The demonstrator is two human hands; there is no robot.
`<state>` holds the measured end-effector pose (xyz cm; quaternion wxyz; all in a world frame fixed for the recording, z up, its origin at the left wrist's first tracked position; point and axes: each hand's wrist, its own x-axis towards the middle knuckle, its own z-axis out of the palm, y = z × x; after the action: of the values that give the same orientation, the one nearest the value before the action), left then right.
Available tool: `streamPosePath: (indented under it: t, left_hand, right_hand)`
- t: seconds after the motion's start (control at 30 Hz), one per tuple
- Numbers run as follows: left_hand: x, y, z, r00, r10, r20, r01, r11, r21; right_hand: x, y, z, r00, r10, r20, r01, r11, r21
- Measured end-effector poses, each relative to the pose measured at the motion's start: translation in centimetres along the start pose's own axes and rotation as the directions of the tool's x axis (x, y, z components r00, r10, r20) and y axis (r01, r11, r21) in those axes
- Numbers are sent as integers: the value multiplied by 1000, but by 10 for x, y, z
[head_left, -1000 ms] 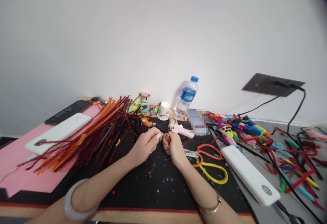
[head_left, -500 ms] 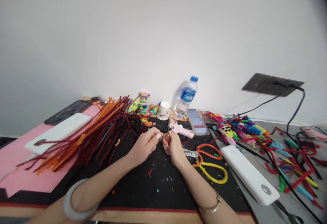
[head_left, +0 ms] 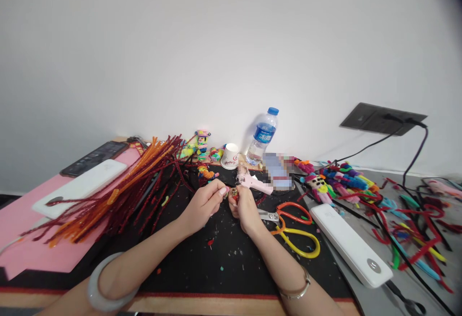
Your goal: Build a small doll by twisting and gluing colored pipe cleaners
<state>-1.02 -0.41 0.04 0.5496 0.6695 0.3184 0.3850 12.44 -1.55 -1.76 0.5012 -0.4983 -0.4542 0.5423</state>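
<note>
Over the black mat [head_left: 195,263], my left hand [head_left: 205,205] is closed in a pinch, and whatever its fingertips hold is too small to name. Close beside it, my right hand [head_left: 245,210] is closed around a small glittery red and gold piece [head_left: 235,194], mostly covered by the fingers. The fingertips of both hands nearly meet. A pink glue gun [head_left: 254,183] lies just beyond my right hand. To its right are scissors [head_left: 296,229] with orange and yellow handles. Behind my left hand sits a small orange and multicoloured fuzzy figure [head_left: 205,171].
On the left, red and orange pipe cleaners [head_left: 119,195] lie across a white power bank [head_left: 79,188] near a phone [head_left: 94,157]. A paper cup [head_left: 230,156] and a water bottle [head_left: 263,138] stand by the wall. Fuzzy figures [head_left: 319,188], loose stems and another power bank [head_left: 352,244] lie right.
The view has shifted very slightly. Both hands stay closed in nearly the same place, with only a slight turn of the fingers around the small piece.
</note>
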Motion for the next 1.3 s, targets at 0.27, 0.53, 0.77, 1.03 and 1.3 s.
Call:
streamPosePath:
  t: [0.27,0.53,0.77,1.03,1.3]
  left_hand:
    - [0,2,1,1000,3,16,-4,1000,12]
    - [0,1,0,1000,1,17,-1,1000,11]
    - [0,1,0,1000,3,14,-3,1000,8]
    - [0,1,-1,1000,4,-8,-4,1000,27]
    - [0,3,0,1000,-10,-23,10,1000,12]
  right_hand:
    - [2,3,-1,999,41,28,-43,997,57]
    - [1,6,-2,998,-12,57,12,1000,4]
    - [0,5,-3,998,-27,58,29,999,-27]
    - [0,2,-2,994,-50,94,56,997,-58]
    - [-1,1,-2,991,-32,126,46,994,-103]
